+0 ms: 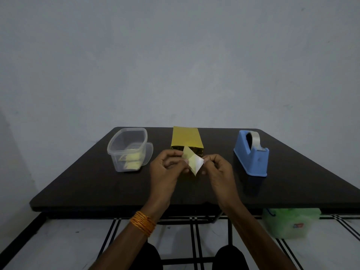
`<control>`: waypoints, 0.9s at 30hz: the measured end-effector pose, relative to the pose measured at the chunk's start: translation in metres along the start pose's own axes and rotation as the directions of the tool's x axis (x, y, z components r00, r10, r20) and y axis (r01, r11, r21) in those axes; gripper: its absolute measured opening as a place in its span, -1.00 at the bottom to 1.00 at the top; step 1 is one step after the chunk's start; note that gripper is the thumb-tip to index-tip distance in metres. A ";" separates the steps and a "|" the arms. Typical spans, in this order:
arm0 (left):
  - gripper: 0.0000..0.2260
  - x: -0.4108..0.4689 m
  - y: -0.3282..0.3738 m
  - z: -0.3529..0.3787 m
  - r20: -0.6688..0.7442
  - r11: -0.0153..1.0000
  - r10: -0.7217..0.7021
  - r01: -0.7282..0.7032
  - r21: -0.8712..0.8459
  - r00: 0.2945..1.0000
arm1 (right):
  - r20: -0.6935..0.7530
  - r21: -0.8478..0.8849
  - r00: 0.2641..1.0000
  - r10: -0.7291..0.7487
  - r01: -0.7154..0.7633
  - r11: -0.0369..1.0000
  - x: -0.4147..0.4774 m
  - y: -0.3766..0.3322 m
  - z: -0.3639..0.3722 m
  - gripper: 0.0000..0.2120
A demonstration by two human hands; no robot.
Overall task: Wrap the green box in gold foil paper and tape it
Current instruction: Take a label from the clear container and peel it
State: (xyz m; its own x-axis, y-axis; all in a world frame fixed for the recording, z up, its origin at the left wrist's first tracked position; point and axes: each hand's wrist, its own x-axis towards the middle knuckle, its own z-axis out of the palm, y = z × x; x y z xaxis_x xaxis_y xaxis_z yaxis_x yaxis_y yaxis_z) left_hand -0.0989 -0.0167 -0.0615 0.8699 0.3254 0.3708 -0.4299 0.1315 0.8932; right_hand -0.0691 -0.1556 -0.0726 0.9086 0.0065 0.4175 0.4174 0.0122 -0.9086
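Note:
A box covered in gold foil paper [186, 138] lies at the middle back of the dark table [292, 182]; no green shows. Its near end has a loose foil flap [191, 161], pale on its inner side, sticking out toward me. My left hand [167, 168] pinches the flap's left part, and my right hand [216, 168] pinches its right tip. Both hands are just in front of the box's near end. A blue tape dispenser [251, 152] with a roll of clear tape stands to the right of the box.
A clear plastic tub [127, 149] holding a few yellowish pieces stands to the left of the box. Under the table's right side sits a green plastic bag [288, 223]. The table's front edge runs near my forearms.

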 end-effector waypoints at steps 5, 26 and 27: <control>-0.80 0.016 -0.001 -0.028 -0.117 0.995 -0.016 0.028 0.099 0.993 | -0.075 -0.010 0.995 0.067 -0.068 0.998 0.012 -0.002 -0.002 -0.90; -0.91 0.018 -0.004 -0.090 -0.136 0.459 0.140 0.058 0.887 0.981 | -0.169 0.026 0.985 0.040 -0.036 0.999 0.032 -0.004 0.000 -0.90; -0.93 0.016 0.000 -0.086 -0.107 0.432 0.209 0.006 0.902 0.972 | -0.169 0.027 0.985 0.033 -0.029 0.999 0.032 -0.004 0.001 -0.91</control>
State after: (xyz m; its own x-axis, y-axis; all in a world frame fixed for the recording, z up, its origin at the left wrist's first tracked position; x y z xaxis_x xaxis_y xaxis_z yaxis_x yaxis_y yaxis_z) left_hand -0.1052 0.0691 -0.0775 0.7297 0.4436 0.5203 0.0375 -0.7857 0.6174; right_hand -0.0412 -0.1548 -0.0555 0.9108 -0.1622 0.3797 0.3904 0.0387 -0.9198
